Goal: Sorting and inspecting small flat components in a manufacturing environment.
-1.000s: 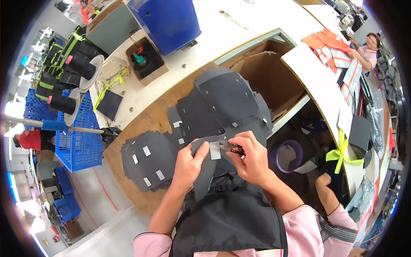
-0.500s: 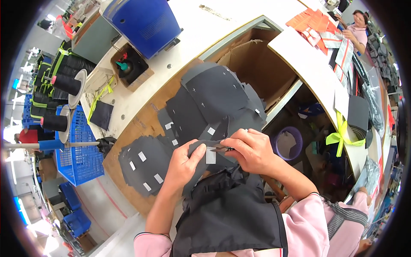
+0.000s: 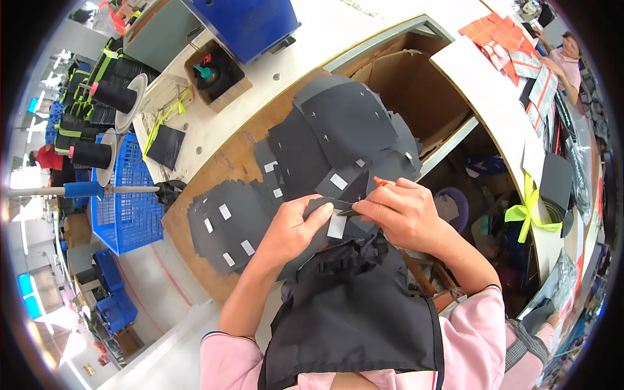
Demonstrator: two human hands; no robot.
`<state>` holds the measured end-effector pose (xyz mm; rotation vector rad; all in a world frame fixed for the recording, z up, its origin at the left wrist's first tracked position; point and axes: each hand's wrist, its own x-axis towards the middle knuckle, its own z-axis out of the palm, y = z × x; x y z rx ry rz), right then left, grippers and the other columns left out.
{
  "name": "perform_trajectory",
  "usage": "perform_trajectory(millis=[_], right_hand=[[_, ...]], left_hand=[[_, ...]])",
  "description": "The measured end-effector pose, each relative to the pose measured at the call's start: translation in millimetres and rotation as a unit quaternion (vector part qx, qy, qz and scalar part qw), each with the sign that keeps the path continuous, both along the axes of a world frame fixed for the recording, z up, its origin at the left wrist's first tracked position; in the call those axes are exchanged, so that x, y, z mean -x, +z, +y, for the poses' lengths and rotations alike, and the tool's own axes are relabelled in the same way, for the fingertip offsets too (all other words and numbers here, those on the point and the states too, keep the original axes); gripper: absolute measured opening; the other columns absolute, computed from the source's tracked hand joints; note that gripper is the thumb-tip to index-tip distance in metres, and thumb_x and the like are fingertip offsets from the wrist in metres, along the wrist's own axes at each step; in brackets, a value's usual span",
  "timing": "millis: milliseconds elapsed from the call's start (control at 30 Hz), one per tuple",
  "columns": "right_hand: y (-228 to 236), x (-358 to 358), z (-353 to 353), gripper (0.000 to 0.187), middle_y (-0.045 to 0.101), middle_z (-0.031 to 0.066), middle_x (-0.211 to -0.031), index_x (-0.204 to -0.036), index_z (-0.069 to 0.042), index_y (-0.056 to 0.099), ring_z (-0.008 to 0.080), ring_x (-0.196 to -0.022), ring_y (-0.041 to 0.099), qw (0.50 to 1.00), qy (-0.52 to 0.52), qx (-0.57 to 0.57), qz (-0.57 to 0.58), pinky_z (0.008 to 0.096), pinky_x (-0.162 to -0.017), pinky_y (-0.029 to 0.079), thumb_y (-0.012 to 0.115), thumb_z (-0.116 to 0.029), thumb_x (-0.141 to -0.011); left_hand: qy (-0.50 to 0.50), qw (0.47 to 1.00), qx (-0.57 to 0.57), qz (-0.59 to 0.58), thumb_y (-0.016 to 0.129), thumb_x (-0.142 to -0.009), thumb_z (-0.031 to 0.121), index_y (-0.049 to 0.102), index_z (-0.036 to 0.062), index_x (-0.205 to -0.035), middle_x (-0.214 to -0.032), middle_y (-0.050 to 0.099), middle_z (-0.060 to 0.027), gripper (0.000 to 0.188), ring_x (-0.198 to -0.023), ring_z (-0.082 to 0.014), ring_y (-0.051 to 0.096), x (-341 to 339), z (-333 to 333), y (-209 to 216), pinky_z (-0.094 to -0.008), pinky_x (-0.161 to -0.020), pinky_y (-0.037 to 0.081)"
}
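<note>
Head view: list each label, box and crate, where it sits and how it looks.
White label: small rectangle on the dark fabric piece between both hands.
White labels: small rectangles on the dark pieces left of the hands.
Cardboard box: brown, open, behind the pile.
Blue crate: plastic mesh, far left.

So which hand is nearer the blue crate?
Left. The left hand sits mid-bench on the dark piece, closer to the blue crate at the far left; the right hand lies farther right.

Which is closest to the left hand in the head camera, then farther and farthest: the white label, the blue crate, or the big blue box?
From the left hand:
1. White label, right beside the fingers.
2. Blue crate, off to the left.
3. Big blue box, far up top.
</note>
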<state>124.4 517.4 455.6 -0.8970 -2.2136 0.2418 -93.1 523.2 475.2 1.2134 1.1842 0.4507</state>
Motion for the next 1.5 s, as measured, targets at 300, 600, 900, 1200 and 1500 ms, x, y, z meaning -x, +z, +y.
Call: perform_trajectory(millis=[300, 600, 900, 1200, 1500], right_hand=[[-8.5, 9.6, -16.8, 0.033, 0.056, 0.0023, -0.076, -0.090, -0.008, 0.063, 0.0189, -0.056, 0.053, 0.987, -0.063, 0.102, 0.104, 0.0290, -0.050, 0.042, 0.076, -0.006, -0.060], [-21.1, -7.3, 11.3, 0.048, 0.054, 0.0060, -0.090, -0.114, -0.005, 0.057, 0.0154, -0.076, 0.047, 0.836, 0.055, 0.488, 0.246, 0.0275, -0.069, 0.042, 0.069, 0.005, -0.069], [-19.6, 16.0, 26.3, 0.034, 0.055, 0.0010, -0.093, -0.109, -0.004, 0.062, 0.0089, -0.071, 0.048, 0.876, 0.121, 0.365, 0.291, 0.0241, -0.063, 0.040, 0.057, 0.007, -0.078], [-33.2, 18.8, 14.7, 0.018, 0.048, -0.0054, -0.064, -0.087, -0.003, 0.061, 0.0038, -0.059, 0.042, 0.710, 0.082, 0.648, 0.263, 0.0214, -0.052, 0.033, 0.060, -0.021, -0.090], [-43.7, 27.3, 9.1, 0.012, 0.051, -0.0032, -0.073, -0.093, -0.005, 0.063, 0.0049, -0.058, 0.043, 0.613, 0.057, 0.665, 0.424, 0.0191, -0.051, 0.032, 0.064, -0.013, -0.085]], left_hand=[[0.039, 0.998, 0.035, -0.026, 0.053, -0.093, 0.023, 0.062, 0.0007, -0.095, -0.080, 0.058, 0.0029, 0.024, -0.077, -0.0056, 0.049, -0.9, -2.5, -9.0, -0.0228, -0.073, 0.041], [0.030, 0.993, 0.070, -0.091, 0.053, -0.091, 0.016, 0.063, -0.0019, -0.096, -0.085, 0.063, -0.0024, 0.021, -0.082, -0.0084, 0.056, 11.3, 1.4, 2.5, -0.0230, -0.073, 0.044], [-0.080, 0.995, 0.048, -0.038, 0.057, -0.090, 0.021, 0.063, 0.0024, -0.095, -0.074, 0.056, 0.0017, 0.020, -0.074, -0.0058, 0.049, 52.4, 2.3, -6.0, -0.0228, -0.069, 0.041], [0.053, 0.995, -0.067, -0.053, 0.057, -0.088, 0.015, 0.052, 0.0037, -0.122, -0.116, 0.059, -0.0088, 0.036, -0.112, -0.0182, 0.051, 59.8, 5.4, -29.0, -0.0307, -0.099, 0.036], [-0.142, 0.971, -0.183, 0.053, 0.059, -0.088, 0.020, 0.063, 0.0039, -0.096, -0.082, 0.059, -0.0021, 0.018, -0.079, -0.0144, 0.055, 28.4, 11.7, -24.1, -0.0349, -0.090, 0.038]])
